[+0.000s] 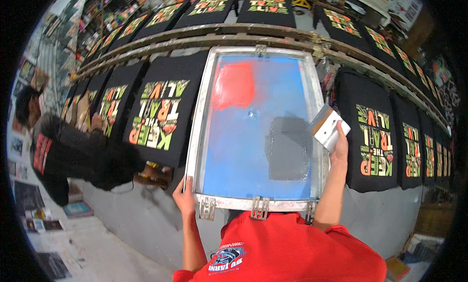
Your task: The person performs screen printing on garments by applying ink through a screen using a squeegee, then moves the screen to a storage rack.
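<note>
Head view, left to right: co-worker (85,148), nine o'clock; printed black shirt (161,106), ten o'clock; left hand (185,198), seven o'clock, closed on the lower left edge of the silver screen frame (201,121); said frame, centre, long axis twelve to six; blue mesh (234,152) with dark grey patch (289,150), nine o'clock from the nearer right hand (340,145), which grips a squeegee (327,130), three o'clock.

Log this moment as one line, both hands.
left hand: gripping rectangular silver-framed blue printing screen | right hand: holding flat silver-and-brown squeegee | flanking screen: black fabric panels, multicoloured print
</note>
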Available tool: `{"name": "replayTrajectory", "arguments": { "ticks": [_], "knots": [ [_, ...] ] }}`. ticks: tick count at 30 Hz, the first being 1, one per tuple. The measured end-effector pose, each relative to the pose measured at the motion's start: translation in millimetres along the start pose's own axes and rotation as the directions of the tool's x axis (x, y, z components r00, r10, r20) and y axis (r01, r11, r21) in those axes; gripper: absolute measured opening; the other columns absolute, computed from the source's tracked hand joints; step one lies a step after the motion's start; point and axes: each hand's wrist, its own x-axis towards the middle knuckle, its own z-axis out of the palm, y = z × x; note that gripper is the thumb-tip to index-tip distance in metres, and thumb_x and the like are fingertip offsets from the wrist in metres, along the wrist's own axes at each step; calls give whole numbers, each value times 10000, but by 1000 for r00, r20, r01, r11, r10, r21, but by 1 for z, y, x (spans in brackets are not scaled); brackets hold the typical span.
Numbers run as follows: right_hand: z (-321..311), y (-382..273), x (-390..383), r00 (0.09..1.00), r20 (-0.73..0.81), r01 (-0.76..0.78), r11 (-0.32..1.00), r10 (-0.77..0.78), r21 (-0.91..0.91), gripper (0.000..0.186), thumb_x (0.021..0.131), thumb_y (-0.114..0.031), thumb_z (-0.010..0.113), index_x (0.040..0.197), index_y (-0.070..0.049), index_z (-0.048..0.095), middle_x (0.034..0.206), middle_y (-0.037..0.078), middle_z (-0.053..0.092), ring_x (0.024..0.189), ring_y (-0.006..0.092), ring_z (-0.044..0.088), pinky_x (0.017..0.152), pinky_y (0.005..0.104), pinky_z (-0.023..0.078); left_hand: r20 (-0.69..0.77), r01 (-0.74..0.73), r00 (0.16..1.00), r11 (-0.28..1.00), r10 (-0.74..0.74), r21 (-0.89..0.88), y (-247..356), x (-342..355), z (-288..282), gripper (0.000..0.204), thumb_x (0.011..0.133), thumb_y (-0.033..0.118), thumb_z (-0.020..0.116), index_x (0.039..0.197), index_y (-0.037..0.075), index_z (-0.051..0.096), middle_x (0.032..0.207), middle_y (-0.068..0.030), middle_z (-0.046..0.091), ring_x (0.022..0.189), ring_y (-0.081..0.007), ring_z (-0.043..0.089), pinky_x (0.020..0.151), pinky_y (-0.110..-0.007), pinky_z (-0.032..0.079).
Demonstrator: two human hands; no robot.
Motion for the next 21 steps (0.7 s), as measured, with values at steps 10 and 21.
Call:
{"name": "replayTrajectory", "arguments": {
  "ticks": [10, 21],
  "knots": [
    [41, 20, -13, 994, -98, 52, 999, -52, 5, 549, 942, -397, 683, 1336, -30, 574, 1222, 65, 669, 1076, 177, 660, 946, 325, 493, 113, -50, 992, 995, 59, -82, -16, 78, -6, 431, 973, 253, 666, 1224, -97, 643, 1049, -136, 723, 946, -142, 616, 886, -298, 490],
    [10, 28, -5, 994, -91, 76, 994, -69, 74, 531, 969, -394, 635, 1356, -41, 547, 1242, 75, 666, 1063, 206, 678, 958, 358, 515, 158, 22, 987, 998, -12, -58, -10, 70, 9, 428, 985, 241, 663, 1251, -93, 632, 1066, -115, 720, 954, -125, 603, 886, -292, 481]
  ]
}}
